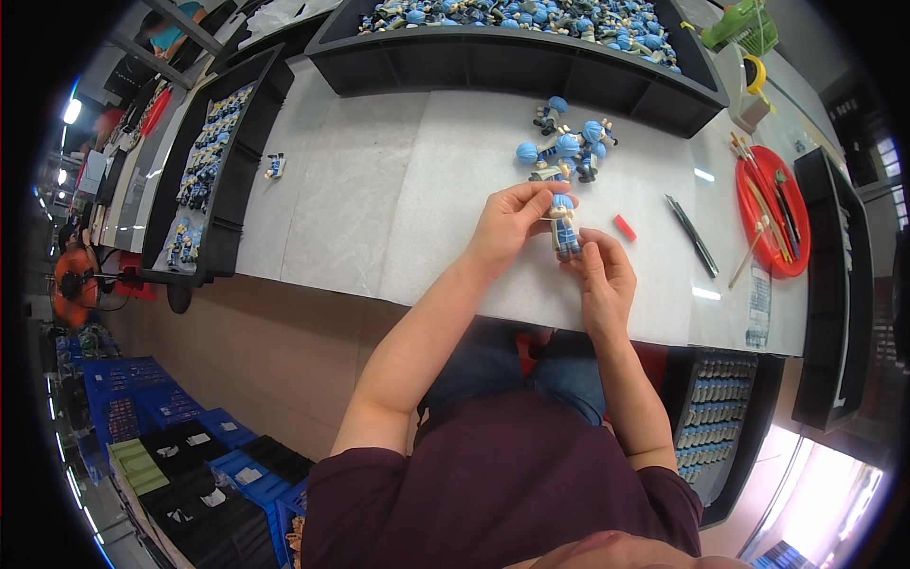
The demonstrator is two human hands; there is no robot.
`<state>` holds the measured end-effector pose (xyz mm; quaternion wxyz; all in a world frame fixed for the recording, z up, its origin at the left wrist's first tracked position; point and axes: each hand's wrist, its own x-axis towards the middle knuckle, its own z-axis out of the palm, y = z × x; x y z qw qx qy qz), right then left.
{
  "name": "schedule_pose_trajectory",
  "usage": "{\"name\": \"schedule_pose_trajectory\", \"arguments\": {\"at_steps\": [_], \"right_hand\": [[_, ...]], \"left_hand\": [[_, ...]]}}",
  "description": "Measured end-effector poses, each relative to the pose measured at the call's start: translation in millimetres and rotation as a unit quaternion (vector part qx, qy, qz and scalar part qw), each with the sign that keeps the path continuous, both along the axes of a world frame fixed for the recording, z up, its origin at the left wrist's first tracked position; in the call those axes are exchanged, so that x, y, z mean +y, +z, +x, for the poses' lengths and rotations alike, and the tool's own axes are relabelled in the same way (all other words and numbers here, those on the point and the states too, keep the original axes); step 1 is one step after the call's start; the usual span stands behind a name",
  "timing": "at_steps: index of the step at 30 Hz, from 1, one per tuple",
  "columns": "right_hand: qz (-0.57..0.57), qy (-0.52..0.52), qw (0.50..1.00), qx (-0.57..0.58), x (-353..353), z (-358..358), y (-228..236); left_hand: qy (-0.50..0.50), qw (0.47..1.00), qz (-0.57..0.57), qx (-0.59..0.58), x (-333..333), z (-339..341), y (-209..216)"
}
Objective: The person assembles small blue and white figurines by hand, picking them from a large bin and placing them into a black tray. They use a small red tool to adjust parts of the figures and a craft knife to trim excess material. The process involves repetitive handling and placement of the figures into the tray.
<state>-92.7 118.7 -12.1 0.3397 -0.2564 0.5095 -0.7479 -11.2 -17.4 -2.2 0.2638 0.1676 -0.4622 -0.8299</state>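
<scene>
A small figurine with light blue hair and a blue-and-white body is held upright between my two hands above the white table. My left hand pinches it near the head with thumb and fingers. Lower down, my right hand grips it around the legs. Just beyond them lies a loose cluster of similar blue-haired figurines. A short red block rests to the right of the held figurine, and a dark pen lies farther right.
A large black bin heaped with figurines spans the far side. Another black tray stands at the left, beside a lone figurine. At the right are a red oval dish with brushes, a tape dispenser and a green fan.
</scene>
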Motion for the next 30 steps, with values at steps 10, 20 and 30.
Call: {"name": "schedule_pose_trajectory", "arguments": {"at_steps": [10,20,30], "right_hand": [[-0.027,0.013,0.999,0.036,1.8,-2.0,-6.1],[-0.008,0.006,1.000,0.025,2.0,-0.5,-0.8],[0.001,0.005,1.000,-0.022,1.1,-1.6,-1.4]], "left_hand": [[-0.025,0.999,-0.002,-0.047,0.5,-1.3,-3.0],[-0.009,0.999,-0.003,-0.047,0.5,-0.3,-1.2],[0.010,1.000,0.004,-0.014,0.6,0.1,-0.3]]}}
